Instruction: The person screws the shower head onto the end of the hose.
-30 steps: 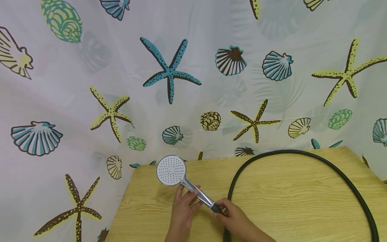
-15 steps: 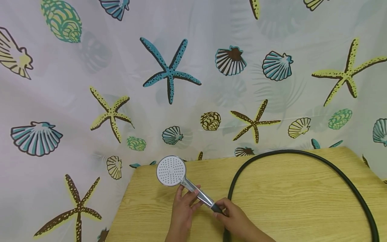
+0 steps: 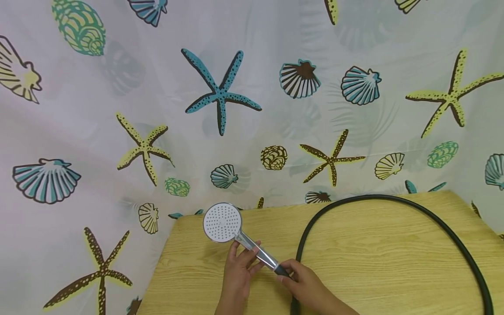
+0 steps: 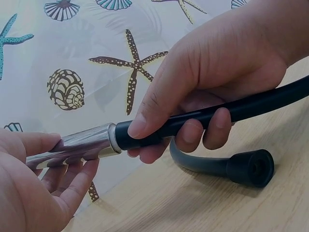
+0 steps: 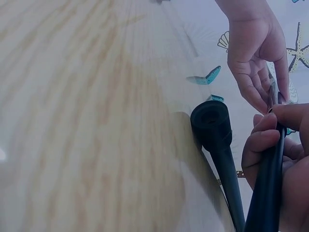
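Note:
A chrome shower head [image 3: 222,222] with a round white nozzle face points up and to the left in the head view. The left hand [image 3: 238,270] grips its silver handle [image 4: 79,147] between thumb and fingers. Around the black end fitting of a shower hose [image 4: 193,121], the right hand [image 3: 303,282] curls its thumb and fingers. That fitting sits right at the rim of the handle's chrome end, in line with it. The hose's other end, a flared black connector [image 4: 251,169], lies below the hands near the table surface; it also shows beside the right hand in the right wrist view.
A light wood-grain table [image 3: 378,262] spreads beneath the hands. Over its right half the black hose arcs in a wide loop. White fabric [image 3: 252,131] printed with shells and starfish hangs along the back and both sides, meeting the table's edges.

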Motion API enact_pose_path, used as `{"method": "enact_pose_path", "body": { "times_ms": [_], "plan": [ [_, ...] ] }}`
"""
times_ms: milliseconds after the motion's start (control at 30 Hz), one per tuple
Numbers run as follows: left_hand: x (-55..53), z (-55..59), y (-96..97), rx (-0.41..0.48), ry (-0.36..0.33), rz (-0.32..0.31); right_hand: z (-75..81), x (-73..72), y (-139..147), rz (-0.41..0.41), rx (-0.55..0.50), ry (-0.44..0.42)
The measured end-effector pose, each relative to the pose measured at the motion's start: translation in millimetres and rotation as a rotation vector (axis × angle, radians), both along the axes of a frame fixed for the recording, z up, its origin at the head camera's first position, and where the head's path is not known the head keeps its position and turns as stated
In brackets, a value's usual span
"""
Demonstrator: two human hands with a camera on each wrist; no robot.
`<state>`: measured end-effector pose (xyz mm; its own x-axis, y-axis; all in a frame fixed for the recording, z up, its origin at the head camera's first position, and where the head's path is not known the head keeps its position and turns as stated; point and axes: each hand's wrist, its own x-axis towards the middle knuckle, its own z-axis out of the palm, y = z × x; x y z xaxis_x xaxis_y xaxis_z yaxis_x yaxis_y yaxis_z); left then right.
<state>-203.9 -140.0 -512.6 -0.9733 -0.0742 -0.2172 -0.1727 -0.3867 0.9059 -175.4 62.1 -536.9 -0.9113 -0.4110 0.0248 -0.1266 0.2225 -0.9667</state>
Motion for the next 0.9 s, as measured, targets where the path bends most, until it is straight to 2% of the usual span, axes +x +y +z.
{"method": "enact_pose_path", "body": {
  "times_ms": [433, 733, 900],
  "plan": [
    [-0.9, 0.3, 0.1, 0.004, 0.001, 0.002, 0.5, 0.4, 0.1, 0.028, -0.032, -0.026],
    [-0.9, 0.8, 0.3, -0.001, 0.007, -0.009, -2.1, 0.0, -1.0, -0.024, -0.030, 0.033],
    [-1.3, 1.1, 0.5, -0.004, -0.002, -0.004, -1.4, 0.6, -1.3, -0.040, -0.041, 0.018]
  ]
}}
